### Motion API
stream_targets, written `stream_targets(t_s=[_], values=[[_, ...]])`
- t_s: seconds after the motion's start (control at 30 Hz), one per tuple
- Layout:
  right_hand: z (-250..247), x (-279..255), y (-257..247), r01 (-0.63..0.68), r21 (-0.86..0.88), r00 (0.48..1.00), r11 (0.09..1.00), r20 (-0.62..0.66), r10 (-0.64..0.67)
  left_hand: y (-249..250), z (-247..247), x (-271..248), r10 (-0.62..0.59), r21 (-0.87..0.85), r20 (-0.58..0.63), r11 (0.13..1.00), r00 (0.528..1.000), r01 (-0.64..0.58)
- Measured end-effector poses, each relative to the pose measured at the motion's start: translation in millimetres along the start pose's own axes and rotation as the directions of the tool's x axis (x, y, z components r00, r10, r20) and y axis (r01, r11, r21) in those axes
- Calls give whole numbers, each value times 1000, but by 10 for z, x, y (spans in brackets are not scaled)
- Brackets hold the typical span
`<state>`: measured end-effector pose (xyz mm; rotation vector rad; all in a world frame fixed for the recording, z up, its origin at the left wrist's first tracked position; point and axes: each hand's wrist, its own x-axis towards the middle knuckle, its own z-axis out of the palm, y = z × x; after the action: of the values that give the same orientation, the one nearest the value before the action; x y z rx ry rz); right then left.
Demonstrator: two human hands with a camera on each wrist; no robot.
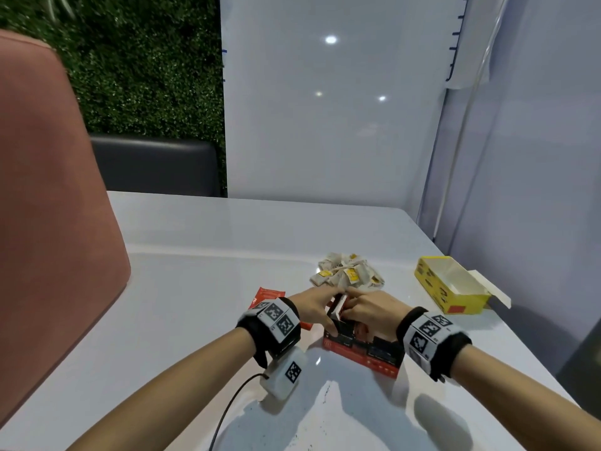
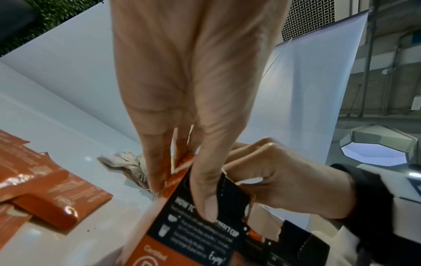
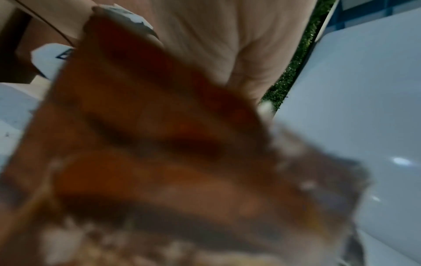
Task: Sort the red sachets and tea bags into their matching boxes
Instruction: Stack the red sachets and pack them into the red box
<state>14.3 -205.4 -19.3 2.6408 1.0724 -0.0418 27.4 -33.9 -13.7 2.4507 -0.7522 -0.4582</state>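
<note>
On the white bench [image 1: 201, 288], the red box [image 1: 364, 349] is the landmark. Right of it lies the yellow box [image 1: 450, 289], open, inside bare. Behind it sit heaped tea bags [image 1: 346, 273]; left, loose red sachets [image 2: 41, 187]. Left hand [image 1: 312, 309] fingers pinch the box's end flap; right hand [image 1: 370, 307] curls over its opening.

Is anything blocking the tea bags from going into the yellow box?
Nothing visible does. The tea bag pile lies on the bare table left of the yellow box, which sits open-topped and looks empty. Both hands are busy at the red box, nearer the person, clear of that path.
</note>
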Motion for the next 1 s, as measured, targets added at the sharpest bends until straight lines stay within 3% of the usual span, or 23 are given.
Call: stream_targets(t_s=[0.3, 0.4, 0.5, 0.6, 0.67, 0.73, 0.83, 0.9, 1.0], values=[[128, 1, 56, 9, 96, 973, 995, -232, 14, -22, 34, 2, 18, -19, -27, 1000, 999, -18], [0, -40, 54, -13, 109, 901, 994, -429, 59, -107, 24, -62, 9, -112, -6, 994, 1000, -9], [-147, -110, 42, -46, 277, 904, 960, -397, 158, -351, -128, -253, -53, -249, -55, 968, 997, 38], [-223, -78, -13, -51, 421, 882, 905, -406, 239, -759, -418, -536, -132, -236, -180, 968, 975, 88], [-305, 61, -165, -26, 513, 861, 858, -424, 280, -1029, -578, -682, -240, -211, -235, 959, 942, 192], [-378, 252, -331, -77, 619, 871, 782, -340, 355, -1160, -634, -707, -378, -220, -183, 916, 908, 337], [-390, 719, -587, -325, 642, 890, 694, -40, 454, -1081, -542, -686, -540, -136, -54, 837, 840, 529], [-366, 988, -746, -469, 576, 851, 669, 93, 517, -947, -435, -618, -565, -5, -43, 825, 824, 565], [-246, 1176, -856, -584, 459, 791, 670, 133, 597, -857, -276, -467, -542, 175, -123, 813, 832, 555]])
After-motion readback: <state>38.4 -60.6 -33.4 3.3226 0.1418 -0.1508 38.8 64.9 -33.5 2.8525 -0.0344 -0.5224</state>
